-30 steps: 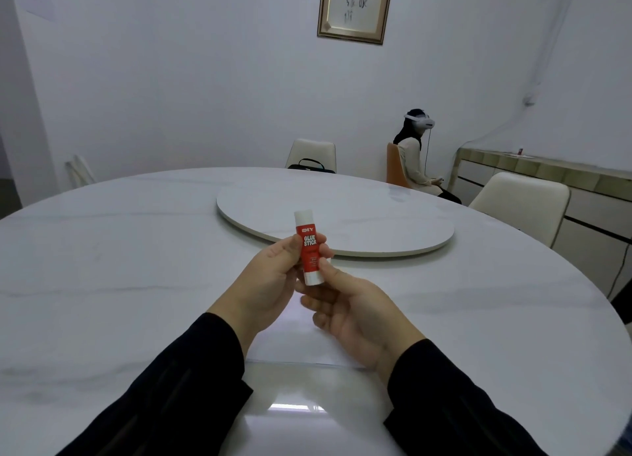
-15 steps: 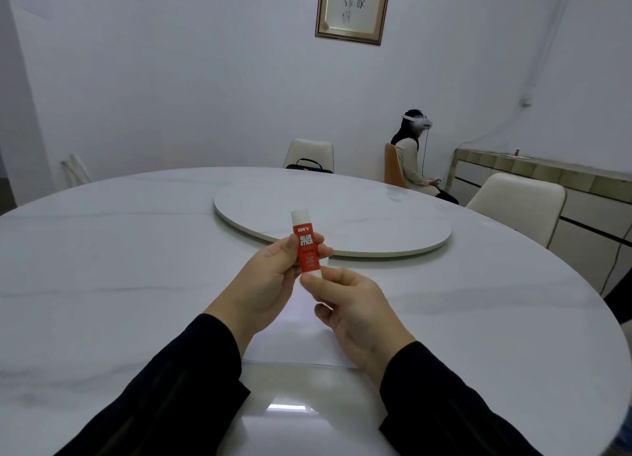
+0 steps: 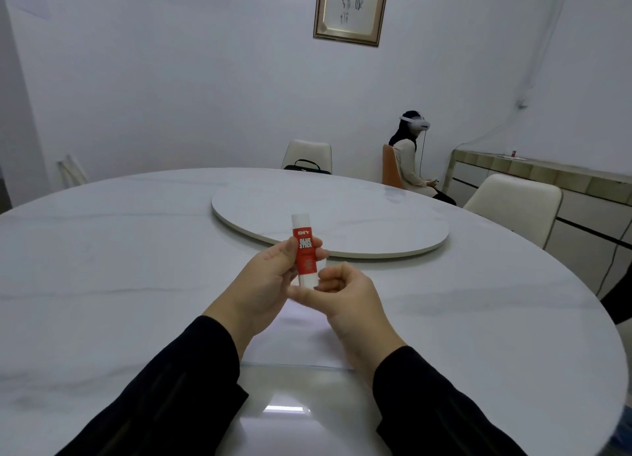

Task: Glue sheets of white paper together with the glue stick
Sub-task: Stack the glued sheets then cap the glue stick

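Here we sit at a large round surface (image 3: 102,267) of glossy white marble with faint grey veining; a flat round turntable (image 3: 342,212) of the same stone rests at its centre. Near us a thin, pale sheet of white paper (image 3: 290,346) lies flat beneath our hands, its edges hard to make out. Our left hand (image 3: 263,284) has its grip clamped around the glue stick (image 3: 304,250), a small smooth plastic cylinder, red label, white ends, held upright above the paper. Our right hand (image 3: 342,295) is curled together on the stick's lower white end. We judge this the opening step: uncapping or twisting the glue out. Next calls for a firm twist or pull.
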Available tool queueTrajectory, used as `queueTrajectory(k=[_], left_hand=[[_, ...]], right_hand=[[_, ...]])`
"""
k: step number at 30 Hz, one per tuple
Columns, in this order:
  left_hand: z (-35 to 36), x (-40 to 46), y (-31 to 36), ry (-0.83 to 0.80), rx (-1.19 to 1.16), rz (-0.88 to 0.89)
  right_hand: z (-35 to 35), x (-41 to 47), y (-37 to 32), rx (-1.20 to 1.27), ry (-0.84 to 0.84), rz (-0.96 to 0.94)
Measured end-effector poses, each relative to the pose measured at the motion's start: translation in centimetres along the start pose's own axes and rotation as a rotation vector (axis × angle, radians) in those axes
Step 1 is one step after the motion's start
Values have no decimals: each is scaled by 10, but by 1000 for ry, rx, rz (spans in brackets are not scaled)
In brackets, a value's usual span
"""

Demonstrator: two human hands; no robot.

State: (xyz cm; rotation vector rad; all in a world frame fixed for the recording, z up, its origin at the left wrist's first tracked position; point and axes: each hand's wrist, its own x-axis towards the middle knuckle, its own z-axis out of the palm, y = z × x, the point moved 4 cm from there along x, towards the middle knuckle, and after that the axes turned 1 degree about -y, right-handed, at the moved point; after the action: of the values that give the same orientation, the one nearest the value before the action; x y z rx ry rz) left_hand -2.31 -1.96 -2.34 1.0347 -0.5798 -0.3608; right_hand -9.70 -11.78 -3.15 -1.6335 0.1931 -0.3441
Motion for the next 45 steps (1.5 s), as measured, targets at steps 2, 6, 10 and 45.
queueTrajectory(k=[2,6,10,45], left_hand=[[-6,1,6,64,-129,18],[-10,1,3,124,-303,-124],[-9,3,-3,149,-339,-166],[15,-4,-15,50,-140,-181]], right_hand=[[-6,8,0,-166,-39,-12],[-39,48,-4,-394,192,-100],[-31,93,3,-875,-37,-150],[-23,58,-40,91,-33,-238]])
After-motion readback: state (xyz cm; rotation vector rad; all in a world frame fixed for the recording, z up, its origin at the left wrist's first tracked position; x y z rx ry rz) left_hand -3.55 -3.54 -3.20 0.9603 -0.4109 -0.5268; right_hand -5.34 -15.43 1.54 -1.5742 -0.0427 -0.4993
